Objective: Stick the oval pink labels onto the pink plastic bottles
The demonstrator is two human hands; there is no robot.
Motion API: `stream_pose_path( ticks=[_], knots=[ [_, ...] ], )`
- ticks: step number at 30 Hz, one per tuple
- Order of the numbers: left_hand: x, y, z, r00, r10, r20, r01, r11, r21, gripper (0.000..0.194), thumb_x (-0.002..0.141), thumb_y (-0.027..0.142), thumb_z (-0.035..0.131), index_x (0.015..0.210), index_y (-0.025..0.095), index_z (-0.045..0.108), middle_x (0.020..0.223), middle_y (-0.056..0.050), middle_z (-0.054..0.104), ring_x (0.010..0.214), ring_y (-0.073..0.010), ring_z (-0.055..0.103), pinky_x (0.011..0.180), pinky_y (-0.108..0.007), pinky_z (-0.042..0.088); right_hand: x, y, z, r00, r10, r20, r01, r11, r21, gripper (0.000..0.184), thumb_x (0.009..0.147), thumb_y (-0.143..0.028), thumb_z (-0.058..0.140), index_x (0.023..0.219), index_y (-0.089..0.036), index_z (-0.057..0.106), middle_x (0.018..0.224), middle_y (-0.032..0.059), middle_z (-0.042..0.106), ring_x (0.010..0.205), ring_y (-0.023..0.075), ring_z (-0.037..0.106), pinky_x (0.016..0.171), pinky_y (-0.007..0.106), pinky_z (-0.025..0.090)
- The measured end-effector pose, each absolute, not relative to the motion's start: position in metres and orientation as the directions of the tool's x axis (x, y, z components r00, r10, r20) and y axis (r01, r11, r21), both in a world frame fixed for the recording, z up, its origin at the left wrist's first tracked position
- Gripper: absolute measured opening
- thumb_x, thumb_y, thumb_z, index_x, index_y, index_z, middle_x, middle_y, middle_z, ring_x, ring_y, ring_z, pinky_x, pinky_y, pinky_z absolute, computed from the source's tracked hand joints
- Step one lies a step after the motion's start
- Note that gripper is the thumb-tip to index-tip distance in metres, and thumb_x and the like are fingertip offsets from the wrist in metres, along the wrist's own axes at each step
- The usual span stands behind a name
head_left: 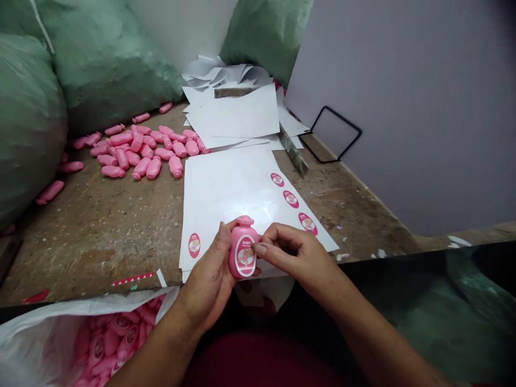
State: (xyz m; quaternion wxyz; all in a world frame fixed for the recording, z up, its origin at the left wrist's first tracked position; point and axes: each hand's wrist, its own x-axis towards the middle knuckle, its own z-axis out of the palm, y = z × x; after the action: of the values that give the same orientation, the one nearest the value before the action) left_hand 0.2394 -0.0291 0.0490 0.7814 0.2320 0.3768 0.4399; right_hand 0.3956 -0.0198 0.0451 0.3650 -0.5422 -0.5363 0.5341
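Note:
A small pink plastic bottle [231,267] stands upright in my left hand [209,285], which is closed round its side and back. On the bottle's front is an oval pink-and-white sticker [245,258] with the word BABY. The thumb and forefinger of my right hand [300,255] are pinched together at the sticker's right edge. Just beyond the hands lies a white sticker sheet [226,188]. Along its right side are several oval stickers [291,199], with another oval sticker [194,245] at its lower left.
Many pink bottles [153,167] lie loose on the worn table [100,215]. White paper sheets [237,115] are piled behind, with a bar [293,149] beside them. A white sack [36,333] at lower left contains stickered bottles. Green sacks [108,59] and a black wire frame [350,126] stand around.

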Motion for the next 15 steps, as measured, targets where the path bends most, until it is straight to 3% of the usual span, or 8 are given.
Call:
stream_pose_path(
  ticks=[9,15],
  knots=[
    [0.2381,-0.0299,0.0481,0.318,0.868,-0.382,-0.514,0.496,0.700,0.039,0.095,0.054,0.052,0.115,0.023,0.066,0.110,-0.006,0.069,0.109,-0.0205,0.062,0.098,-0.034,0.047,0.3965,-0.0195,0.0437,-0.166,0.968,-0.190,0.189,-0.158,-0.969,0.029,0.074,-0.046,0.061,0.063,-0.021,0.050,0.059,-0.0036,0.048,0.056,0.0113,0.041,0.052,0.026,0.031],
    [0.2395,-0.0306,0.0510,0.298,0.869,-0.394,-0.436,0.491,0.754,0.028,0.091,0.038,0.064,0.117,0.027,0.065,0.105,-0.002,0.069,0.104,-0.0166,0.063,0.093,-0.029,0.047,0.3958,-0.0203,0.0451,-0.170,0.969,-0.181,0.202,-0.146,-0.969,0.028,0.076,-0.045,0.061,0.063,-0.022,0.050,0.060,-0.0035,0.049,0.057,0.0114,0.042,0.053,0.026,0.032]
  ],
)
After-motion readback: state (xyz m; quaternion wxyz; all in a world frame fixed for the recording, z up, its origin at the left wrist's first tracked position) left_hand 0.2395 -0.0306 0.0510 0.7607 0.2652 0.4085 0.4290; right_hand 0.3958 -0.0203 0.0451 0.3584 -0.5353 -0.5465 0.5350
